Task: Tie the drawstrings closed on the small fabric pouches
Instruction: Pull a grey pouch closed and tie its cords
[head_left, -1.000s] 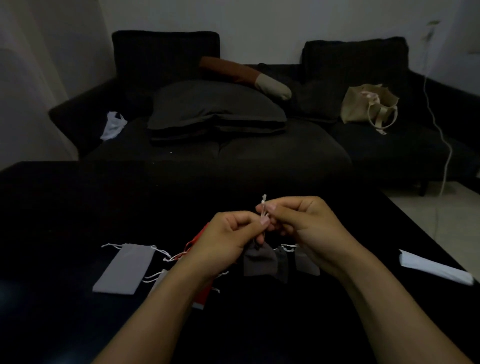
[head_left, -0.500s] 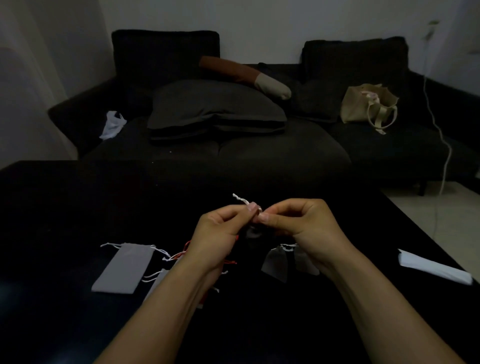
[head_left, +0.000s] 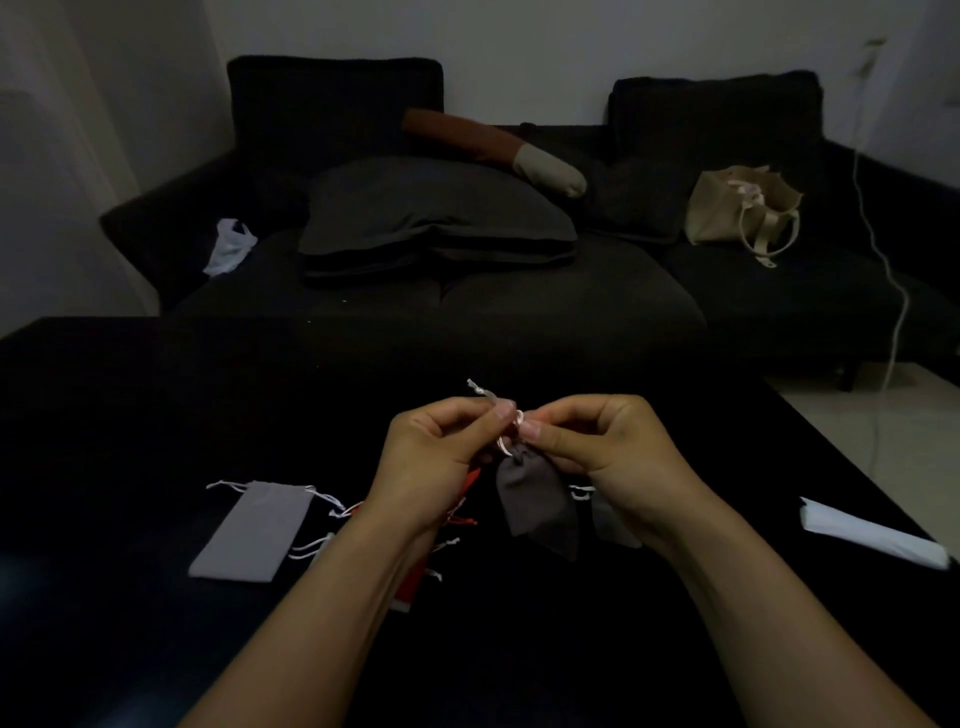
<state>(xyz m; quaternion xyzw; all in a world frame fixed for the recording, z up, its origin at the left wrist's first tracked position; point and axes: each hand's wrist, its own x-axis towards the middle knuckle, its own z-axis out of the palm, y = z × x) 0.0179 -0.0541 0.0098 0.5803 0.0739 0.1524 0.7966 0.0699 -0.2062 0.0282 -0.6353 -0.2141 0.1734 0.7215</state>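
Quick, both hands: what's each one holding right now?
Left hand: pinches the drawstring of the dark grey pouch.
Right hand: pinches the same drawstring.

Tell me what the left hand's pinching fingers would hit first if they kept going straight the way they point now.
Probably the right hand: the left hand points its fingers rightward across the drawstring, almost tip to tip with it. Depth looks matched, though unclear.

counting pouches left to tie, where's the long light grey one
In the head view the long light grey pouch lies flat on the black table, left of the left hand.
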